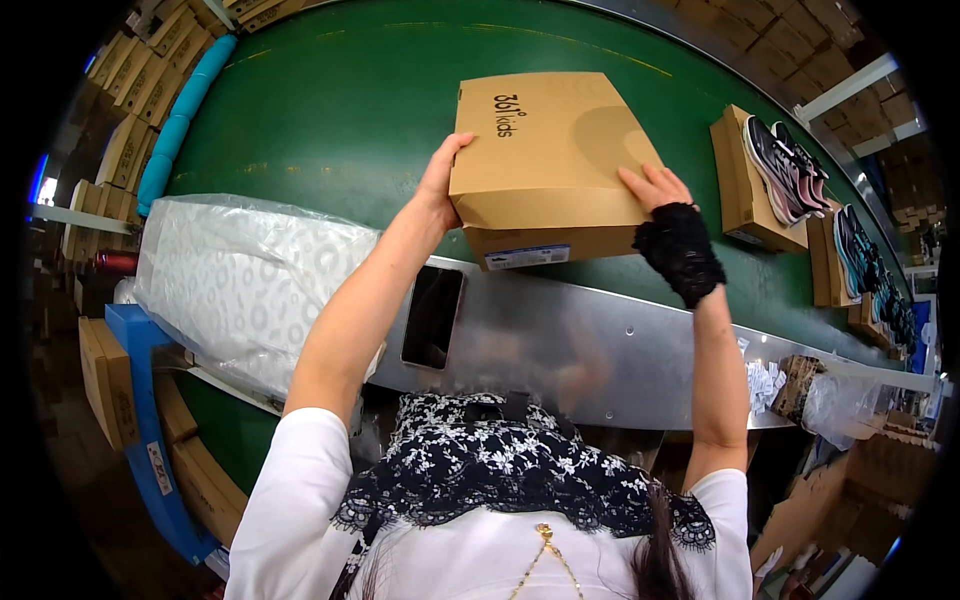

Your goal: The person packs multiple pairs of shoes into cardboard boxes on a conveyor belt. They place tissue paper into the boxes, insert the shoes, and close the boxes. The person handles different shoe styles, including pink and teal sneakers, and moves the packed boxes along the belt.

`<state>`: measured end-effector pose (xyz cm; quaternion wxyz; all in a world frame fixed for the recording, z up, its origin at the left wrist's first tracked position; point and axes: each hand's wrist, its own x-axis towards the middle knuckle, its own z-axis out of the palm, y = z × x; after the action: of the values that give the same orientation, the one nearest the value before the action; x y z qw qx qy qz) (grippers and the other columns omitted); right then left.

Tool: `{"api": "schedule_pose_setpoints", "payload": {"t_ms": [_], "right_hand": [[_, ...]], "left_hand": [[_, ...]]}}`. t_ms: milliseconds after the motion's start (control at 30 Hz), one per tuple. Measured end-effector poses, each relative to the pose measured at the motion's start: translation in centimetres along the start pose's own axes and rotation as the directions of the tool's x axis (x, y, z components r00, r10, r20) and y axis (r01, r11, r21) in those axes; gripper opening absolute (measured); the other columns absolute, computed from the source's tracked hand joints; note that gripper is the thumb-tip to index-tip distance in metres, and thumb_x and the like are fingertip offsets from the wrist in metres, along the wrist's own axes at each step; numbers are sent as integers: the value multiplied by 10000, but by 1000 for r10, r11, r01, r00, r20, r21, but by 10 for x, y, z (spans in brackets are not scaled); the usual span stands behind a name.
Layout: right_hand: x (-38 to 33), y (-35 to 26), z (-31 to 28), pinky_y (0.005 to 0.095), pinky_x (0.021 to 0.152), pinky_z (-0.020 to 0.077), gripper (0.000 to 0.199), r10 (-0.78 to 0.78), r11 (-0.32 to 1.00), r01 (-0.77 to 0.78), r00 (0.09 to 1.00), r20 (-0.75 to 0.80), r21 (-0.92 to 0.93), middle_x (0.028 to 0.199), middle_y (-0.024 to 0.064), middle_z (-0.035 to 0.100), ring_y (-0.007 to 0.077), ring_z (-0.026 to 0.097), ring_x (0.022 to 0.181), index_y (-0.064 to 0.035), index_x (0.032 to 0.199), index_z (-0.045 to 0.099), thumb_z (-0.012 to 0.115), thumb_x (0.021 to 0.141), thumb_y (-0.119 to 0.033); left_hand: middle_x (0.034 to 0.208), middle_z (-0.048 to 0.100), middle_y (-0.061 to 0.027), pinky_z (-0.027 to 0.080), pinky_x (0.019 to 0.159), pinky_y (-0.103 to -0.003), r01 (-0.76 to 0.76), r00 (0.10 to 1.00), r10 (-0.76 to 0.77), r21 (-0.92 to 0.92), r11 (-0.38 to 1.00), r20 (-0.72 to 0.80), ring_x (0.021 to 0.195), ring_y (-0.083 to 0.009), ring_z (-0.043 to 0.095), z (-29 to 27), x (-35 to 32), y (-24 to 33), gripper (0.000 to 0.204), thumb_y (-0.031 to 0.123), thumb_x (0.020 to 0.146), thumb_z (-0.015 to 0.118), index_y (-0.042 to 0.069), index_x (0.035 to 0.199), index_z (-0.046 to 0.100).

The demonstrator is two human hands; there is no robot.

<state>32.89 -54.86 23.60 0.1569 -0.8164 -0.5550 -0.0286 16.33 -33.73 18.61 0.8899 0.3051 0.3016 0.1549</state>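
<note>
A closed brown cardboard shoebox is in front of me over the green belt, its near side with a white and blue label facing me. My left hand grips its left edge, the thumb on the lid's corner and the other fingers hidden behind the box. My right hand, in a black fingerless glove, lies on the lid's right near corner with the fingers curled over it. Left of the box, a stack of patterned white tissue paper in clear plastic rests beside a dark phone.
Shoes sit on a brown box at the right, with more shoes on boxes beyond. A steel ledge runs along the near side of the green belt. A blue frame stands at the left.
</note>
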Motion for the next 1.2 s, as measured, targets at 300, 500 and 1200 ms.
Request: {"api": "schedule_pose_setpoints", "payload": {"t_ms": [300,500,1200], "right_hand": [[-92,-47,72,607,842,250,865,-58,993,58,998,2,-98,1296,175,323,353,297,1193,-222,1248,375,743,466,-243],[-123,-62,97,515,788,306,565,-189,982,169,927,-324,-89,1192,193,439,347,408,1104,-122,1104,510,651,563,-201],[-135,-24,-40,322,763,441,481,343,721,-282,939,28,633,961,124,597,234,580,876,-57,1102,502,634,725,-323]], "left_hand": [[1066,537,-87,402,811,-266,-163,983,177,213,963,-47,984,-156,495,-21,-23,-103,495,299,777,551,13,1170,455],[1084,518,-79,383,827,-245,-286,953,301,233,930,-31,971,-135,487,-24,-55,-132,470,253,803,525,-3,1186,432],[929,585,-106,485,691,-299,-140,988,139,-9,990,-62,790,-205,584,-10,-112,-85,419,349,811,418,11,1039,516]]}}
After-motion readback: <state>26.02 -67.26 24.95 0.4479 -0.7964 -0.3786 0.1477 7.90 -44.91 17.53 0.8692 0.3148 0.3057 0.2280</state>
